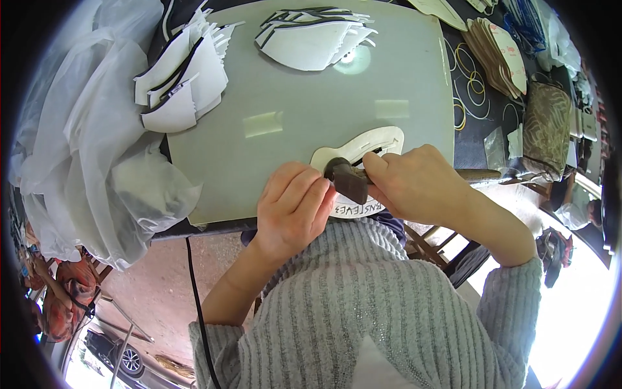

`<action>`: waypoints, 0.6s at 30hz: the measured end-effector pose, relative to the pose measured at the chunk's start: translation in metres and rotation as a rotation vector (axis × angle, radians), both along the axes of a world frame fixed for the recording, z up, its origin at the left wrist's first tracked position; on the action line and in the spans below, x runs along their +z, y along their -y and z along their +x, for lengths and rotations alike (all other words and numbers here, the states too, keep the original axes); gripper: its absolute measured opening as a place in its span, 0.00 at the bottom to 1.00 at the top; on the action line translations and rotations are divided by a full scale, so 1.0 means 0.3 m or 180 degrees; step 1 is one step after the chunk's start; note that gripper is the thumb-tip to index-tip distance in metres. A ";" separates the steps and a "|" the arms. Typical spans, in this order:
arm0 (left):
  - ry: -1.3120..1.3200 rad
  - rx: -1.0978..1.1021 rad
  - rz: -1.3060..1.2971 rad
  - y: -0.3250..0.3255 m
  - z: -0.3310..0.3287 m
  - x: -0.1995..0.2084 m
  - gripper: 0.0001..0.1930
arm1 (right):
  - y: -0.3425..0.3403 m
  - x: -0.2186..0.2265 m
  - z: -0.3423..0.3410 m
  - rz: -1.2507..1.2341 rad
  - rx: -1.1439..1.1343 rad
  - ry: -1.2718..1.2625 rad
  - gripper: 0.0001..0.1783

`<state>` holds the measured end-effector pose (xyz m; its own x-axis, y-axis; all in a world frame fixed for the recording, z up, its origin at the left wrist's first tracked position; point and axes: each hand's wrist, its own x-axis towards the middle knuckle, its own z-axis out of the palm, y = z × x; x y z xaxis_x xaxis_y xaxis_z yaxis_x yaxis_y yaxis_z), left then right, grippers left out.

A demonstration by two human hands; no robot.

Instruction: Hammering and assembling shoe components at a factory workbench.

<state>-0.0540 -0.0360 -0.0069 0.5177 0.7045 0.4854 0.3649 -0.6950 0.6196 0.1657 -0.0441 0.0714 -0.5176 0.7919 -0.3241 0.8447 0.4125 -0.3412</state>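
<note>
A cream, sole-shaped pattern board [384,137] with narrow slots lies at the table's near edge, handwriting on its near end. My right hand [418,183] is closed around the wooden handle of a hammer [350,181]. The dark hammer head hangs over the middle of the board and hides part of it. Just left of the head, my left hand [293,206] has its fingers drawn together at the board's edge. Whatever lies between those fingertips is hidden. A dark strip shows on the board next to my right fingers.
White dark-edged cut pieces lie in a far stack [311,42] and a left stack [184,78] on the grey-green table mat [220,168]. Plastic sheeting [84,129] covers the left side. At right are brown sole-shaped pieces [495,55], cord loops [472,84] and a patterned pouch [546,126].
</note>
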 end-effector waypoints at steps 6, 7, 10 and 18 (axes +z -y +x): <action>0.0013 0.0077 0.0050 0.018 -0.004 -0.010 0.12 | 0.026 -0.029 -0.004 0.0163 -0.0299 -0.0018 0.18; 0.0017 0.0066 0.0047 0.015 -0.006 -0.013 0.12 | 0.027 -0.020 0.001 0.0573 -0.0467 -0.0436 0.18; -0.0038 0.0140 0.0051 0.014 -0.001 0.007 0.12 | 0.049 0.018 -0.007 0.1010 -0.0629 -0.0874 0.18; -0.0102 0.0153 0.0116 0.014 -0.001 0.006 0.12 | 0.067 0.012 -0.046 0.0695 -0.0728 -0.0483 0.19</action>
